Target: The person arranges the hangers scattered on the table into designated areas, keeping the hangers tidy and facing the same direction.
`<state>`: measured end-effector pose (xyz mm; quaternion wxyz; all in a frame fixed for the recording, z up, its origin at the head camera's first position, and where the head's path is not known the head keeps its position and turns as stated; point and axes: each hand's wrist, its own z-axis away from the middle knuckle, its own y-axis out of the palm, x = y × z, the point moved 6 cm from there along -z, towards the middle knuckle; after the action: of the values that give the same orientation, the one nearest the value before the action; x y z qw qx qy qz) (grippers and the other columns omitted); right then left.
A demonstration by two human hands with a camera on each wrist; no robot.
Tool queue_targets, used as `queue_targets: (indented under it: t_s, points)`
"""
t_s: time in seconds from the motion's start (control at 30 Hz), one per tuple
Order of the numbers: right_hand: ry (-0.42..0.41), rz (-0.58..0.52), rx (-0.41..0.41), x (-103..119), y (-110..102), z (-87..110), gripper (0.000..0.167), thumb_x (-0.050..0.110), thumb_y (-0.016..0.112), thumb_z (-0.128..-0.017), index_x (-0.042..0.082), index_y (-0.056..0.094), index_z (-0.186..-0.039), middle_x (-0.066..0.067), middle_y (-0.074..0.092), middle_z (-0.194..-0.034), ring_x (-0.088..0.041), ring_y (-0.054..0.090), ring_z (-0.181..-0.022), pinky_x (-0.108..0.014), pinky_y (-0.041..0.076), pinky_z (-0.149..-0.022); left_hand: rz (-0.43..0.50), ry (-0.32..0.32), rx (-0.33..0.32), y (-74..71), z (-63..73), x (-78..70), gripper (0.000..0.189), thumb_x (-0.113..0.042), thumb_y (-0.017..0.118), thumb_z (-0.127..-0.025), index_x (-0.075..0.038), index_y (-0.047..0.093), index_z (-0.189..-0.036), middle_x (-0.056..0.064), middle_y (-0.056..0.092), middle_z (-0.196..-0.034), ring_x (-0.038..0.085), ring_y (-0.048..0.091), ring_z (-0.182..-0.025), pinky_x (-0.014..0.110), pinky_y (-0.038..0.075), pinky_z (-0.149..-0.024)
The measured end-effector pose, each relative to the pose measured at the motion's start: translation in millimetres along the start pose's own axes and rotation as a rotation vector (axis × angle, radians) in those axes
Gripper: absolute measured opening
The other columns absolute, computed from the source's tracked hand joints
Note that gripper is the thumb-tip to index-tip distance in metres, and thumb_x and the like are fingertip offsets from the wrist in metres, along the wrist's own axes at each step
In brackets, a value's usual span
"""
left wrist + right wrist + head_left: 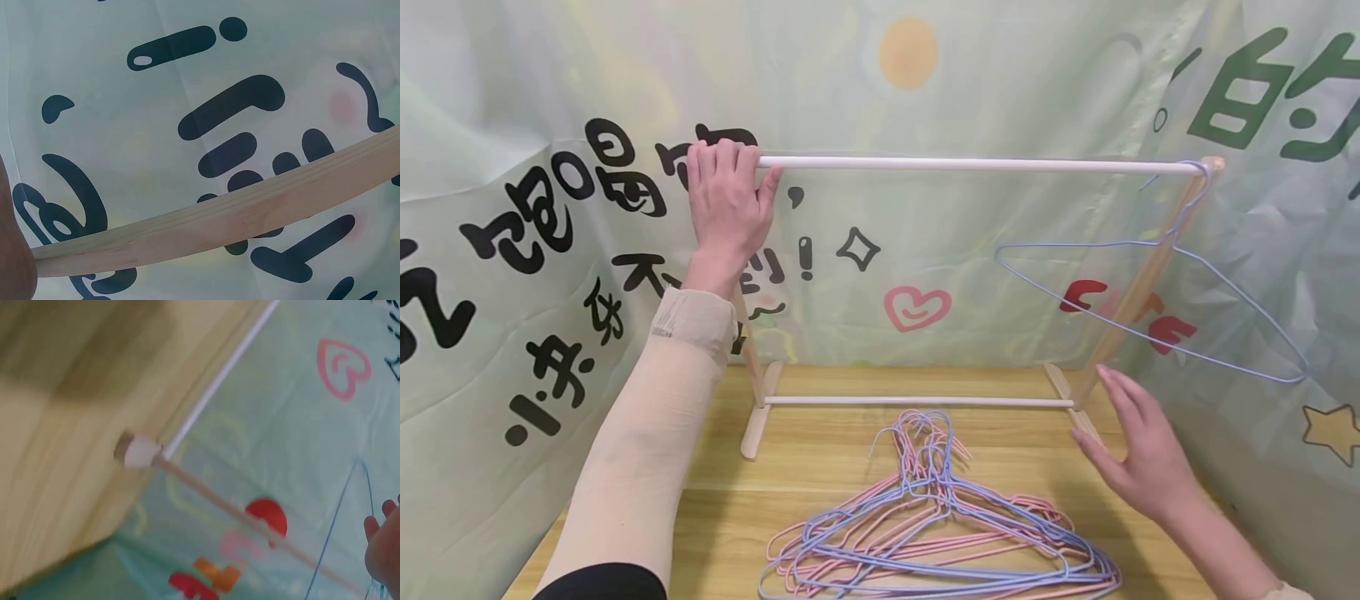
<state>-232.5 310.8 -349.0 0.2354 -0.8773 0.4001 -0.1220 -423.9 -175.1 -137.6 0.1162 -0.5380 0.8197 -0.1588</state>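
Sleeve (625, 483), hangers (934, 482), rack (970, 165), wooden tabletop (1015, 458), printed drapes (842, 92)

Head view: at 10 o'clock the left hand (726, 198) covers one end of the top rod (970, 164) — its join hidden. At 6 o'clock the hanger pile (947, 498) is cropped by the lower edge; wires overlap, count not readable. At 9 o'clock, marking on the sleeve cuff (700, 323) too small to make out. Right wrist view: rack foot (141, 452) blurred; right hand (384, 556) mostly cropped, 4 o'clock.
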Motion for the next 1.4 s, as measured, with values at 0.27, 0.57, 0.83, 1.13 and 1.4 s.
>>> queue_targets:
  t_s: [0.27, 0.57, 0.83, 1.13, 1.4]
  points:
    - [-0.043, -0.086, 0.086, 30.2, 35.5, 14.1, 0.080, 0.056, 0.056, -0.102, -0.012, 0.051, -0.144, -0.029, 0.055, -0.139, -0.027, 0.049, -0.137, -0.023, 0.025, -0.122, 0.003, -0.005, -0.001, 0.2, -0.1, -0.1, 0.049, -0.048, 0.045, -0.109, 0.000, 0.054, -0.110, 0.020, 0.047, -0.104, 0.043, 0.039, -0.104, 0.046, 0.020, -0.122]
    - [-0.059, -0.143, 0.209, 56.0, 60.4, 30.4, 0.079, 0.055, 0.054, -0.104, -0.008, 0.046, -0.150, -0.022, 0.053, -0.146, -0.034, 0.053, -0.128, -0.020, 0.023, -0.122, 0.004, -0.017, 0.010, 0.2, -0.3, 0.8, 0.050, -0.049, 0.044, -0.109, 0.000, 0.054, -0.110, 0.019, 0.047, -0.103, 0.041, 0.039, -0.104, 0.046, 0.020, -0.121]
    - [-0.059, -0.170, 0.376, 78.4, 75.7, 45.0, 0.080, 0.049, 0.069, -0.097, 0.000, 0.045, -0.155, -0.011, 0.050, -0.153, -0.031, 0.055, -0.130, -0.016, 0.018, -0.121, 0.007, -0.012, 0.006, -0.2, -0.9, 0.4, 0.050, -0.049, 0.044, -0.109, 0.000, 0.054, -0.110, 0.019, 0.046, -0.103, 0.041, 0.039, -0.104, 0.047, 0.022, -0.118]
    - [-0.064, -0.157, 0.550, 94.1, 91.0, 63.7, 0.098, 0.042, 0.087, -0.081, 0.016, 0.038, -0.161, -0.004, 0.046, -0.158, -0.022, 0.052, -0.137, -0.041, 0.049, -0.105, 0.002, -0.017, 0.016, -0.1, -0.5, 0.7, 0.051, -0.050, 0.043, -0.109, 0.000, 0.054, -0.111, 0.019, 0.046, -0.103, 0.041, 0.038, -0.105, 0.046, 0.022, -0.118]
    - [-0.102, -0.184, 0.605, 102.8, 97.3, 73.9, 0.091, 0.061, 0.078, -0.085, 0.016, 0.045, -0.158, 0.000, 0.047, -0.158, -0.018, 0.053, -0.136, -0.049, 0.054, -0.095, 0.003, -0.011, 0.003, -0.1, -0.5, 0.4, 0.047, -0.047, 0.047, -0.108, 0.000, 0.054, -0.110, 0.019, 0.047, -0.103, 0.042, 0.039, -0.105, 0.047, 0.022, -0.119]
